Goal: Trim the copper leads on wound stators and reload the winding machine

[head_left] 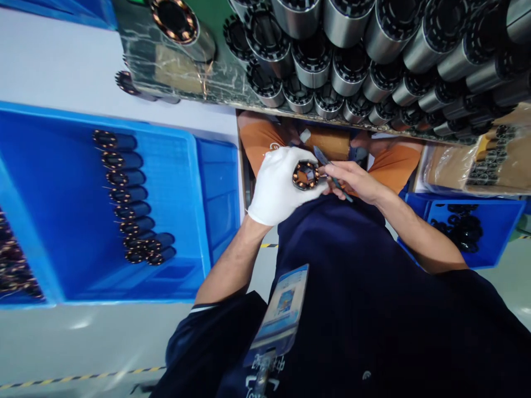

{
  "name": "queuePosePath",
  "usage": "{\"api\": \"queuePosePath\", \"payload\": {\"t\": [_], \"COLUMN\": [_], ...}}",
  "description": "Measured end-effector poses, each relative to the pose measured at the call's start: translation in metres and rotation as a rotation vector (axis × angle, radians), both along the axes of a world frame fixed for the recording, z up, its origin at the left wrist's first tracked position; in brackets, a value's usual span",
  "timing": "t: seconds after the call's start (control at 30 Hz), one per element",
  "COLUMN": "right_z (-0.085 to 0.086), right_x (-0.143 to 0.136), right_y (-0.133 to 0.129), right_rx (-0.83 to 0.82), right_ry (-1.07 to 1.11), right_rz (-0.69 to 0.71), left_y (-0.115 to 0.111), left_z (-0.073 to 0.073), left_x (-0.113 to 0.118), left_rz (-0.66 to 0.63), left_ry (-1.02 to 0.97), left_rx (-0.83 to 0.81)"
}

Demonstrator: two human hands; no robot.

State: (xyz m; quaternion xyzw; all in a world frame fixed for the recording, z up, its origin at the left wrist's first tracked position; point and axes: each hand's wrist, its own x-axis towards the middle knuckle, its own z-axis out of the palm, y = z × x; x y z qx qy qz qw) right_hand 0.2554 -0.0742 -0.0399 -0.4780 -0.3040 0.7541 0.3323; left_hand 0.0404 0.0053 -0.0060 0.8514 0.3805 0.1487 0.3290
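Observation:
In a white glove, my left hand [277, 185] is wrapped round a motor stator [306, 176], whose ring of copper windings and open bore face up toward me. My right hand [357, 180] is bare and grips a slim dark blue-grey hand tool [322, 156] with a flat, tapered end; its exact kind is unclear. The fingertips of that hand meet the right side of the stator, and the tool lies slanted across them. Both hands are close together in front of my waist, below the edge of the bench.
Several steel cylinders with black slotted tops [348, 69] crowd the bench [232, 83]. One copper-wound stator [178, 25] stands at its left. A blue bin [174, 221] at left holds a row of stators [133, 177]. Another blue bin [504, 221] with black parts sits at right.

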Motion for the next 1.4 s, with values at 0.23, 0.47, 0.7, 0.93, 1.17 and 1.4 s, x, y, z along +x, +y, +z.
{"api": "queuePosePath", "payload": {"t": [0.23,0.47,0.7,0.93,1.17,1.4], "right_z": [0.022,0.062,0.128,0.161,0.17,0.166], "right_x": [0.018,0.033,0.046,0.078,0.084,0.089], "right_y": [-0.002,-0.023,-0.032,-0.047,-0.041,-0.036], "right_rx": [0.086,0.428,0.873,0.946,0.977,0.996], "right_ry": [-0.033,-0.353,-0.598,-0.939,-1.097,-1.159], "right_rz": [-0.087,-0.136,0.062,0.425,0.587,0.605], "left_y": [-0.021,-0.028,-0.031,-0.025,-0.026,-0.025], "left_z": [0.056,0.045,0.071,0.082,0.085,0.083], "left_x": [-0.006,-0.009,0.028,0.029,0.033,0.033], "left_rz": [-0.034,-0.074,-0.128,-0.122,-0.096,-0.058], "left_ry": [-0.143,-0.403,-0.535,-0.458,-0.385,-0.372], "left_rx": [0.079,-0.803,-1.001,-0.89,-0.848,-0.888]}}
